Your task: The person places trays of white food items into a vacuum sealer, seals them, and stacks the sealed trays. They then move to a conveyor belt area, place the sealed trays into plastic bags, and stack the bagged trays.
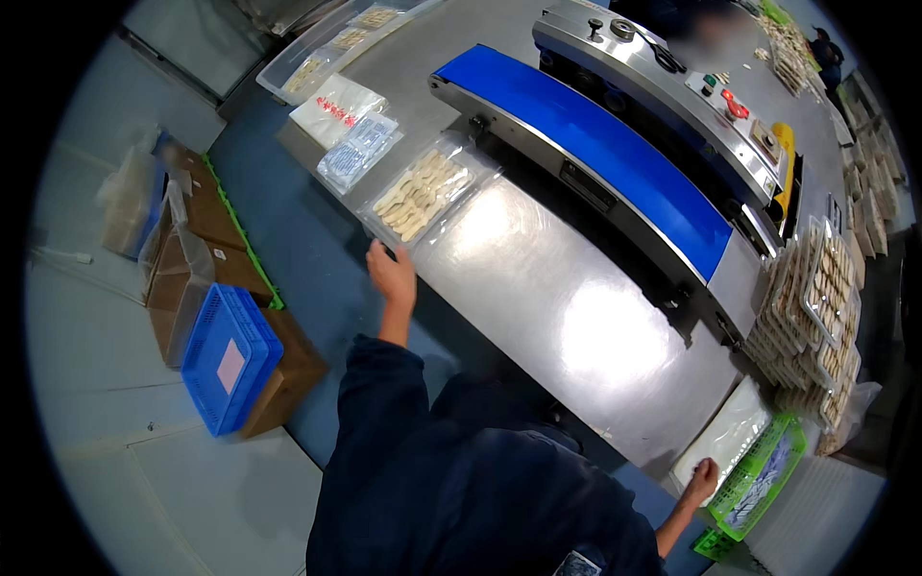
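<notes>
My left hand (392, 272) is at the table's near edge, its fingertips by the corner of a clear plastic tray of pale sliced food (421, 194) in a clear bag; whether they touch cannot be told. At the lower right, my right hand (703, 481) rests at a stack of clear plastic bags (727, 435), fingers bent; a grip on a bag cannot be made out. Beside that stack stands a green plastic basket (760, 479) holding small printed packets. More printed packets (359, 147) lie on a white bag with red writing (335, 108), left of the tray.
Across the steel table (533, 288) stands a band sealer (663, 108) with a blue conveyor belt (591, 151). Stacked filled trays (807, 317) rise at the right. A plastic bin (288, 72) holds more trays. Blue crates (230, 360) and cardboard boxes (288, 367) stand left. Another person (663, 18) is behind the sealer.
</notes>
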